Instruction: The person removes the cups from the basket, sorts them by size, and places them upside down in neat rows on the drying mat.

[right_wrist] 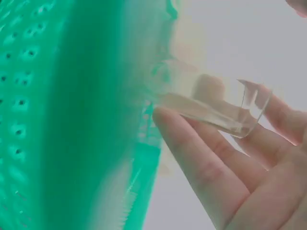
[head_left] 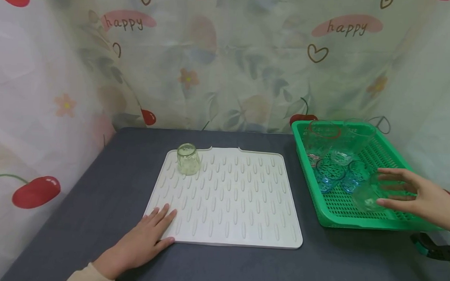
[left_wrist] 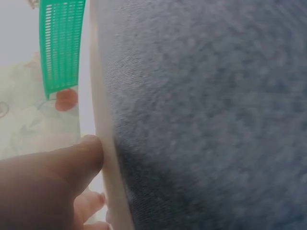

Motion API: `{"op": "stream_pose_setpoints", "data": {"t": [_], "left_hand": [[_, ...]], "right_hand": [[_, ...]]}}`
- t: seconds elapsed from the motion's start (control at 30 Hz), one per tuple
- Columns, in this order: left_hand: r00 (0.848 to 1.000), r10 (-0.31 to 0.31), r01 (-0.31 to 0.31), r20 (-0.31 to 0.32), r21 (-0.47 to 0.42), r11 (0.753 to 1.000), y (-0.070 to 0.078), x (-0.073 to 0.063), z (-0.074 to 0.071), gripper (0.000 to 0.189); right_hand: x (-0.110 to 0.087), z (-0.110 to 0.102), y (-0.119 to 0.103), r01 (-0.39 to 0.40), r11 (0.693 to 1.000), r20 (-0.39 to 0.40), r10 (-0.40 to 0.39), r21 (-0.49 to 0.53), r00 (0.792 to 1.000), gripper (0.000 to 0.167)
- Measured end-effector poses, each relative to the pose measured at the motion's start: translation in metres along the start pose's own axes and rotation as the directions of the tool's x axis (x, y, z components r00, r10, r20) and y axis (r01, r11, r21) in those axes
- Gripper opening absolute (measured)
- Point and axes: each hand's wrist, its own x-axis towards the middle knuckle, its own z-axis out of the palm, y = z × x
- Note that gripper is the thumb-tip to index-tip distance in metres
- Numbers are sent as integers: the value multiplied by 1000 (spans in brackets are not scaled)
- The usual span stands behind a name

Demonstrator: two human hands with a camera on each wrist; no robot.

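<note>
My left hand lies flat with fingers spread on the front left corner of a white ridged mat. In the left wrist view its thumb presses at the mat's edge. At the mat's back left, a greenish drinking glass stands upside down. Over the green basket's front right part, my right hand holds a clear drinking glass between thumb and fingers, tilted. The right wrist view shows this glass lying along the fingers.
The green plastic basket stands right of the mat on the dark grey table. Inside are two blue-tinted glasses and, behind them, two taller clear glasses, one with a red rim. A printed curtain hangs behind.
</note>
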Motion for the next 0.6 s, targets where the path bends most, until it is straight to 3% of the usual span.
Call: {"op": "stream_pose_setpoints", "data": {"t": [0.13,0.33,0.47,0.6], "left_hand": [[1000,2,0,28,-83,997,-3,1,-6,69],[997,9,12,79,-254,967,-6,6,-20,70],[996,-50,67,72,-249,966,-2,10,-32,69],[996,-93,90,-1,-229,969,10,12,-44,68]], "right_hand": [[-1,-1,-11,42,999,-49,-41,20,998,79],[-5,-3,-42,121,992,-110,-116,46,987,73],[-6,4,-69,163,985,-163,-153,50,975,72],[-6,10,-95,228,971,-194,-210,76,958,73]]}}
